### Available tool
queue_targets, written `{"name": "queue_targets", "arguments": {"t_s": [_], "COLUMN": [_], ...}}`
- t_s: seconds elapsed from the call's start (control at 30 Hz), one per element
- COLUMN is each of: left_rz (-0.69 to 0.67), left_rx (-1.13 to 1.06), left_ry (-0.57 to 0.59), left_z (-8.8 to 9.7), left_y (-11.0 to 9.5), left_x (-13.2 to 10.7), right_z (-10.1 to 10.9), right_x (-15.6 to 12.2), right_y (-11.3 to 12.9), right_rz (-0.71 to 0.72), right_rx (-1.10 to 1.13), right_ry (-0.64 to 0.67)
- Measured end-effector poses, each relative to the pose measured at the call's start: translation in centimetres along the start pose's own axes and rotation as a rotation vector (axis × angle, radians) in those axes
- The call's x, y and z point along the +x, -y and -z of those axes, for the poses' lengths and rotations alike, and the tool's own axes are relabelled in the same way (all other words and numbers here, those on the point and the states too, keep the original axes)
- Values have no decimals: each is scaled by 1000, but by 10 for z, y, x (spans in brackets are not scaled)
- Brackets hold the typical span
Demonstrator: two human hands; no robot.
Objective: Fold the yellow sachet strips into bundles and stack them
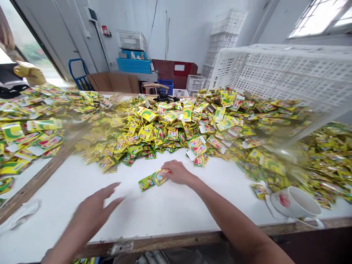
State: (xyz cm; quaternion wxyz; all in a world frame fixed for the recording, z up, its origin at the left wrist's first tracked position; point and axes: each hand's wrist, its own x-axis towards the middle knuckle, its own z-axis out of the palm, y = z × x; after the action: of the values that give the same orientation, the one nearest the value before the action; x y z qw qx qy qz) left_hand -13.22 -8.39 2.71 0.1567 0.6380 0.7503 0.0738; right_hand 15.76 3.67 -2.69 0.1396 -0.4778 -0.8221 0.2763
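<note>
A big heap of small yellow-green sachets (176, 124) covers the far half of the white table (154, 212). My right hand (178, 172) lies flat on the table and presses on a couple of loose sachets (152, 179) just in front of the heap. Nearer the front edge, my left hand (95, 211) hovers above bare table with fingers spread, blurred by motion and holding nothing.
A white cup on a saucer (295, 203) stands at the front right by the table edge. A large white plastic crate (286, 73) sits tilted on the right. More sachets spread across the left table (30, 128). Stacked crates (224, 40) and a blue box (134, 65) stand by the back wall.
</note>
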Motion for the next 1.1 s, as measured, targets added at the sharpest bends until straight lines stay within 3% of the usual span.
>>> {"name": "queue_targets", "arguments": {"t_s": [0.07, 0.13, 0.2, 0.27, 0.43, 0.57, 0.67, 0.77, 0.9, 1.0, 1.1], "left_rz": [-94, -174, -203, -233, -244, -200, -159, -176, -195, -214, -119], "left_rx": [4, 51, 73, 63, -18, -129, -212, -294, -512, -816, -1118], "left_ry": [120, 123, 144, 176, 164, 215, 258, 262, 314, 434, 488], "left_z": [-17, -33, -51, -68, -91, -85, -78, -75, -81, -84, -81], "left_y": [-60, -109, -139, -151, -138, -127, -125, -126, -127, -128, -125], "left_x": [27, 43, 49, 50, 50, 55, 58, 60, 58, 56, 58], "right_z": [7, 22, 41, 56, 68, 72, 76, 76, 76, 79, 81], "right_x": [-3, 2, 17, 38, 95, 120, 112, 86, 62, 72, 92], "right_y": [-2, -6, -7, -3, 16, 9, -11, -27, -31, -24, -16], "right_rz": [9, -38, -92, -87, 119, 61, -4, -36, -52, -22, -60], "right_rx": [64, 48, -35, -146, -490, -597, -550, -515, -414, -333, -444], "right_ry": [-89, -236, -372, -431, -408, -333, -330, -335, -376, -439, -319]}}
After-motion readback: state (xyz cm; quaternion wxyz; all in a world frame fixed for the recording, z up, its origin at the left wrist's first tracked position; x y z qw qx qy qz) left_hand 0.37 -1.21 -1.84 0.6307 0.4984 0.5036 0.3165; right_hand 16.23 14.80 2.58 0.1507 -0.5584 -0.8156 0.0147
